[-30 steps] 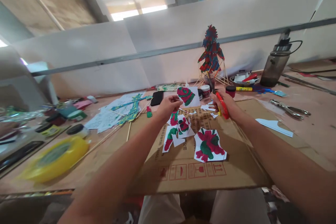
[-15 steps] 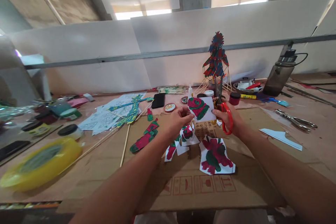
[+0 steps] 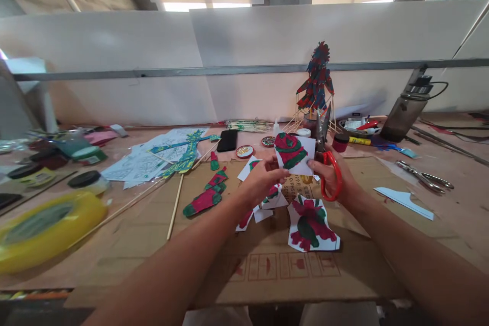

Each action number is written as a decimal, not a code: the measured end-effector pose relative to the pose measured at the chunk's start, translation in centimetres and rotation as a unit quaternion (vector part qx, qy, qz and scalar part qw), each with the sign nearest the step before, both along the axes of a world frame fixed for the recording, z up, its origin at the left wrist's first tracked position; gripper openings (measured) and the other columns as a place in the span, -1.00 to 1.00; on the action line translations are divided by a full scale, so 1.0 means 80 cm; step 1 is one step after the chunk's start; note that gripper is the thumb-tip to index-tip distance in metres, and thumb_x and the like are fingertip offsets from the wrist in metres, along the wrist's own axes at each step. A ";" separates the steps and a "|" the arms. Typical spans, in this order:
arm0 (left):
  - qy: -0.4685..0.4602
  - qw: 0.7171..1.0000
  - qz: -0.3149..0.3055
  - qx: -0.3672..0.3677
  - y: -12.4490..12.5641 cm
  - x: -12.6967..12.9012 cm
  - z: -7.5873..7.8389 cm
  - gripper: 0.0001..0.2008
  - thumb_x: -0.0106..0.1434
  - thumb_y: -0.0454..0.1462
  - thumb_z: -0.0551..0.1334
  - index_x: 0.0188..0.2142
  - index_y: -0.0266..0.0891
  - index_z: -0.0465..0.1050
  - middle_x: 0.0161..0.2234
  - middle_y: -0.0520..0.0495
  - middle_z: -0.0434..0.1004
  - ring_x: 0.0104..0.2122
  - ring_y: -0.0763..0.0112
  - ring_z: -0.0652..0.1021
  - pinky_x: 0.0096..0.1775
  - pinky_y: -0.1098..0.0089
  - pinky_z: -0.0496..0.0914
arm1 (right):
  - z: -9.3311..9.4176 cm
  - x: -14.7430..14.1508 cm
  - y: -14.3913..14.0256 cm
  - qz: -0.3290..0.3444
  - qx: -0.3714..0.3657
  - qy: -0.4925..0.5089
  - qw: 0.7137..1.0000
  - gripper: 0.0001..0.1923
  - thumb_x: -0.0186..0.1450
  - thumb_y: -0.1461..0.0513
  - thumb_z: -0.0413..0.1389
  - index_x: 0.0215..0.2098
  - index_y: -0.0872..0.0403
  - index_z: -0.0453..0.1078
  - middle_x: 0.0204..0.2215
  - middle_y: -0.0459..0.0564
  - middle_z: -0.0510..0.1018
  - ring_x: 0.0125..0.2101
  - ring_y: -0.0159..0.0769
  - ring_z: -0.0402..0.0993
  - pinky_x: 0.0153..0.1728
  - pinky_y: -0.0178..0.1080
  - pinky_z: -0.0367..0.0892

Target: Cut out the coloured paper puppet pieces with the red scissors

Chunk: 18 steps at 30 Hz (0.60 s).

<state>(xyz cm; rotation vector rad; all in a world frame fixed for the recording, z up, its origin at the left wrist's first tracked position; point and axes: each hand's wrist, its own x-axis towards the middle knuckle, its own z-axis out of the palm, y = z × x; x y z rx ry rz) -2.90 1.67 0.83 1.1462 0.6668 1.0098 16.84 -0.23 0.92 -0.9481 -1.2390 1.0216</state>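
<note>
My left hand [image 3: 265, 175] pinches the left edge of a white paper piece [image 3: 307, 163] painted with a dark red and green shape. In my right hand [image 3: 328, 165] are orange-handled scissors [image 3: 336, 181], blades pointing up and away; the thumb also touches the paper's right edge. Beneath the hands, on a flattened cardboard sheet [image 3: 229, 285], lies a larger painted cutout [image 3: 314, 226]. Smaller painted scraps [image 3: 263, 214] lie partly covered by my left hand and wrist. Another white scrap [image 3: 246, 169] pokes out left of that hand. Trimmed red-green pieces [image 3: 204, 201] rest farther left.
A roll of yellow tape [image 3: 49, 229] lies at left, near paint jars [image 3: 89, 183]. Behind are drawn sheets [image 3: 133, 160], a phone [image 3: 228, 140] and a feathered-looking model on sticks [image 3: 319, 79]. To the right stand a bottle [image 3: 408, 107] and lie metal pliers [image 3: 426, 177].
The held paper has turned slightly and risen a little, both hands still on it. A white scrap now shows left of my left hand. The camera view has shifted slightly.
</note>
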 end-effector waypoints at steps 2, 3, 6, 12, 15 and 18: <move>-0.002 1.000 -0.014 -0.007 -0.003 0.001 -0.002 -0.63 -0.10 -0.22 0.59 -0.27 -0.19 0.62 -0.29 -0.05 0.62 -0.35 0.40 0.49 -0.29 0.37 0.33 | -0.002 -0.003 -0.002 0.012 -0.040 0.045 0.998 -0.60 0.09 0.09 0.40 -0.17 -0.05 0.42 -0.39 -0.15 0.57 -0.42 -0.22 0.50 -0.32 -0.13 0.46; -0.005 1.000 -0.015 -0.011 -0.004 0.001 -0.002 -0.61 -0.11 -0.23 0.60 -0.25 -0.19 0.63 -0.27 -0.06 0.63 -0.34 0.39 0.50 -0.28 0.37 0.33 | -0.002 -0.004 -0.002 0.020 -0.058 0.060 0.996 -0.59 0.08 0.09 0.40 -0.17 -0.05 0.41 -0.39 -0.15 0.56 -0.43 -0.22 0.50 -0.33 -0.11 0.46; -0.020 0.999 -0.017 -0.019 -0.008 0.001 -0.001 -0.55 -0.12 -0.24 0.62 -0.20 -0.20 0.64 -0.23 -0.08 0.66 -0.33 0.40 0.51 -0.26 0.37 0.35 | -0.004 -0.007 -0.004 0.016 -0.080 0.063 0.995 -0.55 0.04 0.10 0.41 -0.15 -0.04 0.42 -0.42 -0.17 0.54 -0.44 -0.24 0.48 -0.31 -0.12 0.45; -0.067 0.997 -0.015 -0.042 -0.013 -0.001 0.003 -0.53 -0.10 -0.16 0.63 -0.18 -0.20 0.66 -0.08 -0.19 0.69 -0.21 0.25 0.61 -0.26 0.33 0.44 | -0.001 -0.006 -0.007 -0.014 -0.052 -0.024 0.998 -0.55 0.07 0.11 0.37 -0.10 -0.06 0.38 -0.32 -0.10 0.61 -0.34 -0.16 0.53 -0.26 -0.10 0.43; -0.065 0.996 -0.003 -0.054 -0.015 0.001 0.002 -0.53 -0.11 -0.18 0.64 -0.18 -0.21 0.67 -0.08 -0.19 0.70 -0.19 0.24 0.62 -0.23 0.32 0.46 | 0.000 -0.006 -0.010 -0.026 -0.026 -0.064 0.997 -0.55 0.12 0.10 0.35 -0.06 -0.06 0.38 -0.24 -0.05 0.64 -0.27 -0.12 0.55 -0.19 -0.08 0.44; -0.057 0.997 0.007 -0.055 -0.015 0.003 0.000 -0.52 -0.13 -0.22 0.66 -0.18 -0.22 0.66 -0.12 -0.17 0.71 -0.21 0.28 0.62 -0.19 0.32 0.46 | 0.001 -0.010 -0.014 -0.021 -0.008 -0.054 0.998 -0.61 0.16 0.10 0.34 -0.09 -0.07 0.38 -0.28 -0.07 0.61 -0.29 -0.14 0.53 -0.19 -0.09 0.45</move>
